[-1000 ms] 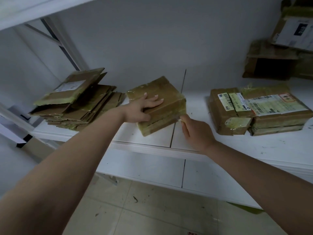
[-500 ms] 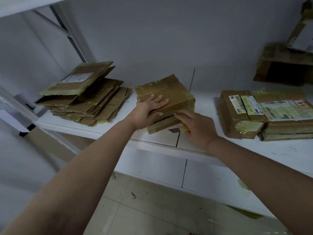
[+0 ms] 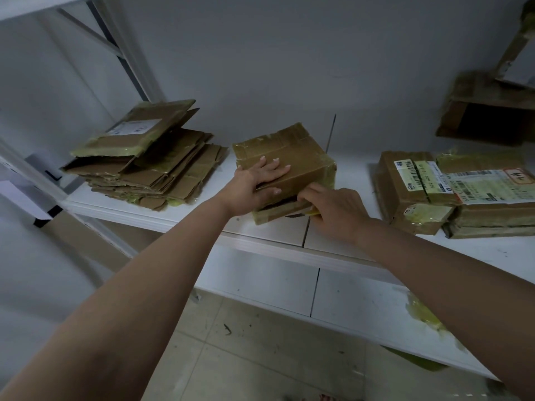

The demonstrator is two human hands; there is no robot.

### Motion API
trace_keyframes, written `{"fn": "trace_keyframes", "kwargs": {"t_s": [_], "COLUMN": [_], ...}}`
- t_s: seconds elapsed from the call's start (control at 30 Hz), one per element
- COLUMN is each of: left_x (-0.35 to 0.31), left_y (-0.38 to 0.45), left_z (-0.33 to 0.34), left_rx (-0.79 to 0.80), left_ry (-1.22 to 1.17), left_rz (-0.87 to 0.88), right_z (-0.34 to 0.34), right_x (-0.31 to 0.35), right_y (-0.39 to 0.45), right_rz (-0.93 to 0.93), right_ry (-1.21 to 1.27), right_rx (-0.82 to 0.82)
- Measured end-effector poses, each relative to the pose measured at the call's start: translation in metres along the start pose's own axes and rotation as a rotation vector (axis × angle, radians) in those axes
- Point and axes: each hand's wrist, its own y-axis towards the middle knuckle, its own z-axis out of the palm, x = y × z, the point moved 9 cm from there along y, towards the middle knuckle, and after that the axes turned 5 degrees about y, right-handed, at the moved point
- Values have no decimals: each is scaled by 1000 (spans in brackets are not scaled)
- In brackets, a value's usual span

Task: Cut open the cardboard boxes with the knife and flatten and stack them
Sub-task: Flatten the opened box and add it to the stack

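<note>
A brown taped cardboard box [image 3: 304, 157] sits on the white shelf [image 3: 492, 256], near its front edge. My left hand [image 3: 254, 183] presses flat on the box's top, fingers straight, thumb lying along the front face. My right hand [image 3: 335, 209] is at the lower right of that front face, fingers curled round a yellow knife [image 3: 312, 212], whose tip is at the box's bottom seam. A stack of flattened cardboard [image 3: 162, 169] lies to the left on the same shelf.
Two taped parcels with labels [image 3: 411, 192] [image 3: 486, 198] lie at the right of the shelf. An open box [image 3: 486, 111] sits higher up at the right. A lower shelf [image 3: 260, 279] carries yellowish tape scraps [image 3: 422, 314]. The floor below is tiled.
My right hand has moved from the box's right corner leftward along its front face, low at the bottom seam. My left hand stays pressed on the top.
</note>
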Motion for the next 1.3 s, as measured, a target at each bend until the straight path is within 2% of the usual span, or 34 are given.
{"fn": "trace_keyframes", "kwargs": {"t_s": [0.13,0.5,0.63,0.7,0.83,0.9,1.0,1.1,1.3], "left_x": [0,-2,-9,-14,-24,-26,-27,-28,-29], "left_y": [-1,2,0,-2,-7,-9,-11,-8,-2], "left_z": [0,-2,-2,-5,-6,1,8,8,2], "left_rx": [10,41,32,-3,-98,-120,-154,-164,-141], "left_ry": [-27,-9,71,141,453,610,702,704,596], "left_rz": [-2,2,-8,-13,-5,-49,-113,-142,-82], "right_z": [8,29,24,9,-37,-51,-52,-33,-21], "right_x": [2,-9,-11,-15,-24,-25,-18,-21,-26], "right_y": [7,-37,-29,-23,-25,-24,-14,1,10], "right_rz": [3,13,48,88,97,105,72,140,212], "right_ry": [25,104,34,38,51,-39,-159,-177,-206], "right_rx": [65,-24,81,7,-384,-457,-410,-265,-236]}}
